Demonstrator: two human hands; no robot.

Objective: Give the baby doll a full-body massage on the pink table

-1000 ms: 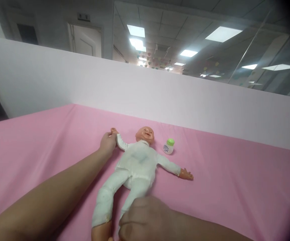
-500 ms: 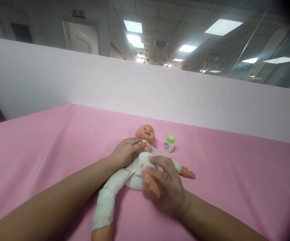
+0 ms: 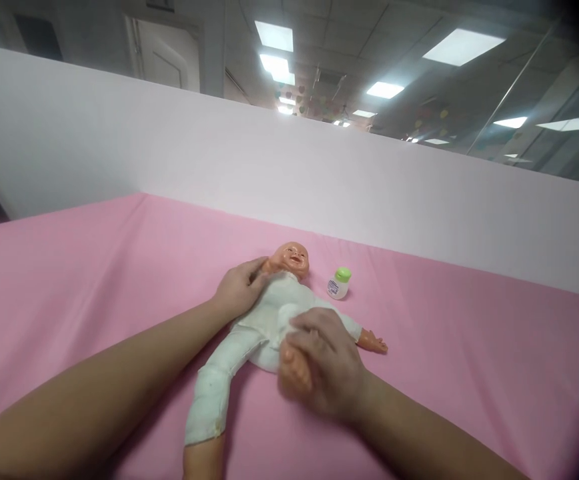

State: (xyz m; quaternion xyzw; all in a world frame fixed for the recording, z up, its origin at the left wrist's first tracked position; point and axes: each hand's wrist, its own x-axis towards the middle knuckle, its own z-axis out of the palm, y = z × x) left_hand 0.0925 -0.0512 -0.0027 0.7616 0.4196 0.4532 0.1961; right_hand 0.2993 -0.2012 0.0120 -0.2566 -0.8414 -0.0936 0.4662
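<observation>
A baby doll (image 3: 269,313) in a white suit lies on its back on the pink sheet (image 3: 94,280). My left hand (image 3: 237,290) grips the doll's arm by the hand, folded up beside the doll's head. My right hand (image 3: 319,367) is closed round the doll's foot, holding that leg bent up over the belly. The doll's other leg lies straight toward me, and its other arm stretches out to the right.
A small white bottle with a green cap (image 3: 338,283) stands just right of the doll's head. A white wall panel (image 3: 319,180) borders the far side of the pink surface. Ceiling lights and a door show beyond it.
My right hand lifted the doll's leg from flat to bent over the belly. My left hand brought the doll's outstretched arm inward, then up beside the head.
</observation>
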